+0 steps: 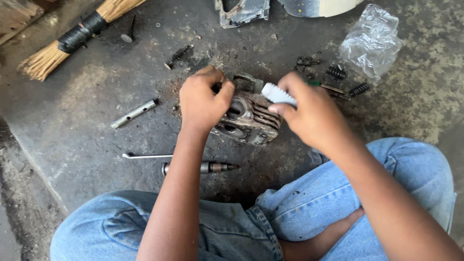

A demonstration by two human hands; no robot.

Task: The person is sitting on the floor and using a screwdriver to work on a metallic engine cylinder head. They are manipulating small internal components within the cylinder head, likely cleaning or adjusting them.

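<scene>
Hands on a finned engine part on the floor

The left hand (203,99) clamps the engine part (249,118) from its left; the right hand (311,113) pinches a white ribbed handle (278,93) (tip hidden), angled toward the fins.

Bare forearms, sleeveless to the elbow; faded light-blue denim jeans (193,227), seams slightly grease-smudged.

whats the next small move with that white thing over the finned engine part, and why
Probably bring the white ribbed piece down against the finned engine part. The right hand pinches it just above the fins, and the left hand already grips the part's other end, steadying it on the concrete floor. What the white piece is cannot be told.
</scene>
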